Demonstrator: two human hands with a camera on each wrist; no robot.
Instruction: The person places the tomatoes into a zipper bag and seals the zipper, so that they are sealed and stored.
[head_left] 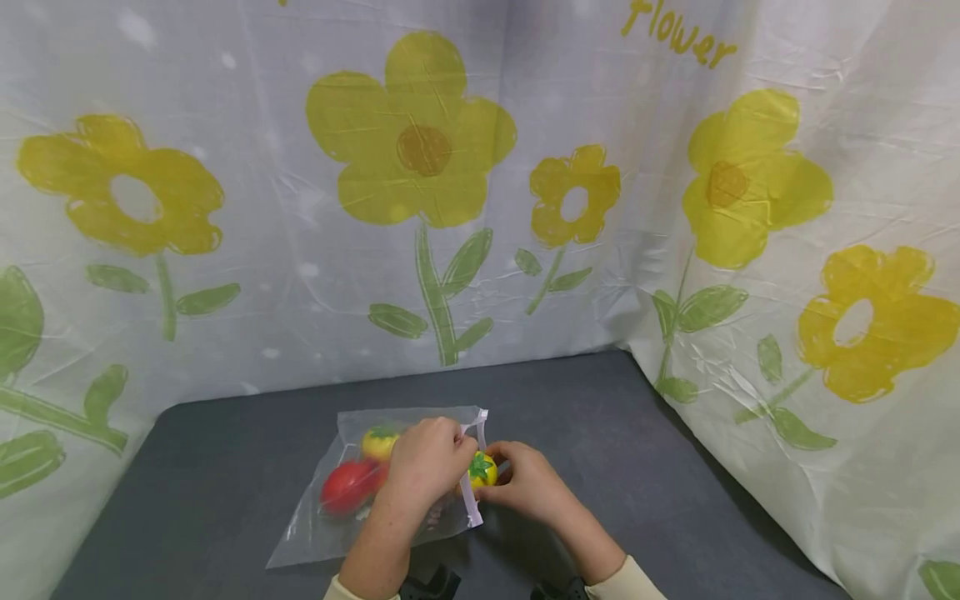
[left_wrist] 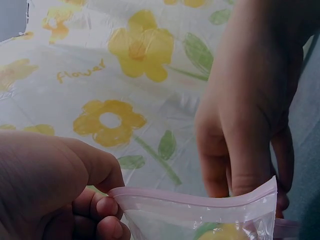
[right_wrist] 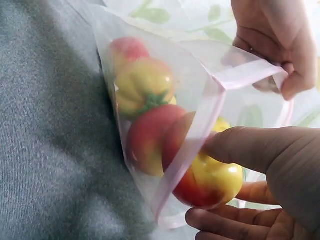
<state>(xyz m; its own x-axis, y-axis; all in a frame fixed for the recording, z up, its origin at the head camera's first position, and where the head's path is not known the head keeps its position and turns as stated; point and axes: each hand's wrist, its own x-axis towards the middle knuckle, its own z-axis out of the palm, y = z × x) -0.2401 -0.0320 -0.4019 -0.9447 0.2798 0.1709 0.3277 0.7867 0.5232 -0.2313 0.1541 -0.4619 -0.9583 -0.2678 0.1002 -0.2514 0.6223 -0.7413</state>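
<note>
A clear zip bag (head_left: pixel 311 537) lies on the table with its mouth to the right. Inside show a red fruit (head_left: pixel 345 488) and a yellow tomato-like fruit (head_left: pixel 377 445); the right wrist view shows several red-and-yellow ones through the plastic. My left hand (head_left: pixel 427 457) pinches the bag's lilac zip edge (left_wrist: pixel 195 198) and holds the mouth apart. At that mouth, my right hand (head_left: pixel 531 482) grips a yellow-and-red tomato (right_wrist: pixel 222 175) with green leaves on top, thumb on one side and fingers on the other. Part of this tomato is within the opening, behind the zip strip.
The dark grey table (head_left: pixel 600 417) reaches back to a white curtain (head_left: pixel 285 317) printed with yellow flowers, which also hangs along the right side. Black wrist straps (head_left: pixel 431 583) show below the hands.
</note>
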